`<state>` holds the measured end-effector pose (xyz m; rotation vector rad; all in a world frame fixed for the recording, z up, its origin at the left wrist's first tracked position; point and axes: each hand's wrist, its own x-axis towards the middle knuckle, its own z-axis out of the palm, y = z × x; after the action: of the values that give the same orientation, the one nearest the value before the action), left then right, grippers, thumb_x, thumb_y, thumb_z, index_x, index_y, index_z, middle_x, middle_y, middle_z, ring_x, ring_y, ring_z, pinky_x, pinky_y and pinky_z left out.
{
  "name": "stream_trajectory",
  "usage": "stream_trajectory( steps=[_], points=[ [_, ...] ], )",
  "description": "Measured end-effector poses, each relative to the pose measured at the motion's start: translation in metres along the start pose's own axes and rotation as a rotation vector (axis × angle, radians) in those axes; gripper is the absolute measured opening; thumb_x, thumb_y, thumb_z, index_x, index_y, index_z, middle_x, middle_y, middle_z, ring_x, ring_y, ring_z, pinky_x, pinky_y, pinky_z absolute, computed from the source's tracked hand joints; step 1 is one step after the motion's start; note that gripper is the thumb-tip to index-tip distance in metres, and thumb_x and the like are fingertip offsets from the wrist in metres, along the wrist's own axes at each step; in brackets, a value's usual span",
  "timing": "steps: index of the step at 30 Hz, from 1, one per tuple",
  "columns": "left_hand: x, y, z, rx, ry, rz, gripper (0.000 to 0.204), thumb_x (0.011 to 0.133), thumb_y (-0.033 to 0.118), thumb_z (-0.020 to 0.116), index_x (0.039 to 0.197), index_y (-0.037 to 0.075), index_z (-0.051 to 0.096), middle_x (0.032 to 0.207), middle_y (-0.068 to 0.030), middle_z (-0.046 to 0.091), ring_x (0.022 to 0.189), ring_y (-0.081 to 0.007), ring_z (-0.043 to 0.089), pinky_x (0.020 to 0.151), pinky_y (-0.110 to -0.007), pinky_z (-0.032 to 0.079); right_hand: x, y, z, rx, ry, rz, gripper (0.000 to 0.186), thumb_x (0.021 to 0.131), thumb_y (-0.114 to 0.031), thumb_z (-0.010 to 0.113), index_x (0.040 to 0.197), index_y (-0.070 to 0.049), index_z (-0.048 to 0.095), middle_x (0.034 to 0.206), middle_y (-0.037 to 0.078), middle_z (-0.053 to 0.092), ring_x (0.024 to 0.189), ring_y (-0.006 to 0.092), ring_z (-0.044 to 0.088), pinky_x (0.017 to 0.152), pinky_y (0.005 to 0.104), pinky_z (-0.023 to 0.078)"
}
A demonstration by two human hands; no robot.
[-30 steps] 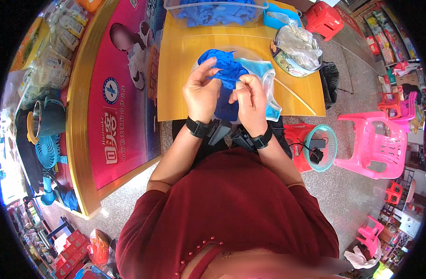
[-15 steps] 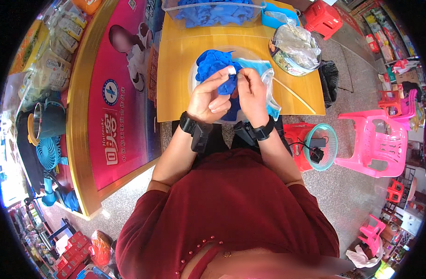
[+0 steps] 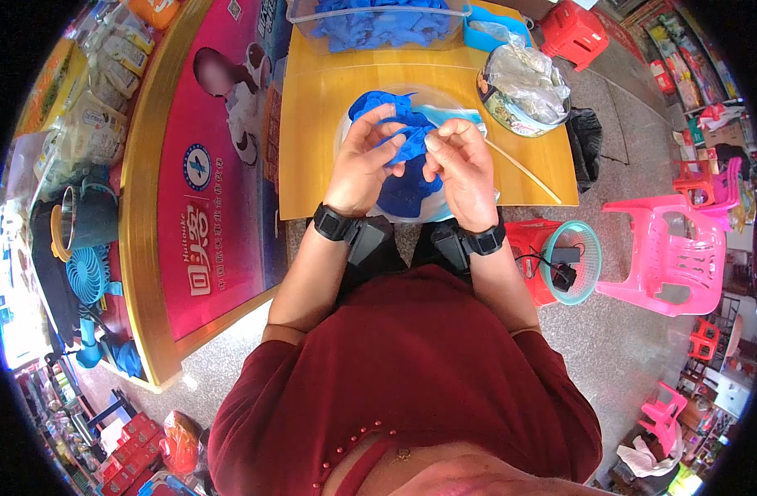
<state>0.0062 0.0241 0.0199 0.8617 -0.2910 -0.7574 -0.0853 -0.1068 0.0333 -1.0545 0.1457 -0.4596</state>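
Cluttered room with a speckled grey floor (image 3: 221,355) and, at upper centre of the frame, a yellow wooden table (image 3: 312,124). Along the left side, a counter with a pink printed panel (image 3: 195,317); near the left edge, a small blue fan (image 3: 87,273). At right, 1 pink plastic chair (image 3: 668,248); at upper right, a red stool (image 3: 574,33). At lower centre, a maroon top (image 3: 403,355) on the person seen from above, 2 bare forearms reaching up, 1 black band (image 3: 333,223) on each wrist.

At centre of the frame, on the table's near part, a clear round bowl (image 3: 411,220) with crumpled blue material (image 3: 378,101) inside. Just above, lifted between 2 hands, a thin blue piece (image 3: 410,147). With left hand (image 3: 358,169), pinches this piece between thumb and fingers. With right hand (image 3: 468,169), brings thumb and forefinger tips close together at the piece's right edge; grip or mere touch, cannot tell.

At the top of the frame, a clear bin (image 3: 455,33) full of similar blue material. To its right, a bright blue tray (image 3: 478,37); below, a round patterned tub (image 3: 519,114) with crumpled clear plastic (image 3: 523,70). Lower still, a thin pale stick (image 3: 523,171), slanting. Left of the chair, a teal mesh basket (image 3: 597,264) containing black adapters (image 3: 564,274).
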Motion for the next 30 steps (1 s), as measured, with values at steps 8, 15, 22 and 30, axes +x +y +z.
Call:
stream_trajectory(
  steps=[8,15,22,30],
  points=[
    [0.001,-0.012,0.007,0.546,0.11,0.406,0.042,0.088,0.005,0.061,0.128,0.006,0.047,0.108,-0.0053,0.057,0.099,-0.016,0.056,0.08,-0.029,0.049,0.002,-0.003,-0.003,-0.119,0.1,-0.082,0.014,0.089,-0.001,0.058,0.099,-0.006,0.051,0.086,0.002,0.056,0.067,0.0087,0.053,0.055,0.0237,0.046],
    [0.001,-0.012,0.013,0.444,0.029,0.336,0.026,0.087,-0.001,0.061,0.112,0.004,0.06,0.111,-0.0026,0.059,0.1,-0.0103,0.055,0.087,-0.024,0.045,0.0,0.006,0.0,-0.12,0.077,-0.052,0.012,0.091,-0.004,0.057,0.102,-0.005,0.052,0.096,0.005,0.061,0.083,0.0103,0.059,0.072,0.0247,0.05],
    [0.003,-0.013,0.007,0.271,0.117,0.41,0.027,0.084,-0.005,0.062,0.11,0.004,0.06,0.1,-0.0026,0.064,0.091,-0.0085,0.059,0.081,-0.022,0.046,0.002,0.008,-0.001,-0.439,0.014,0.07,0.029,0.086,-0.028,0.07,0.09,-0.002,0.057,0.086,0.001,0.06,0.076,0.0049,0.053,0.064,0.0188,0.043],
    [0.002,-0.007,-0.001,-0.052,0.06,0.172,0.03,0.085,-0.002,0.063,0.114,0.004,0.057,0.093,-0.0039,0.066,0.086,-0.0124,0.061,0.079,-0.025,0.048,0.002,0.007,0.001,-0.36,-0.006,0.095,0.023,0.088,-0.024,0.068,0.083,-0.003,0.059,0.069,-0.003,0.055,0.062,0.0032,0.05,0.054,0.0201,0.042]
  ],
)
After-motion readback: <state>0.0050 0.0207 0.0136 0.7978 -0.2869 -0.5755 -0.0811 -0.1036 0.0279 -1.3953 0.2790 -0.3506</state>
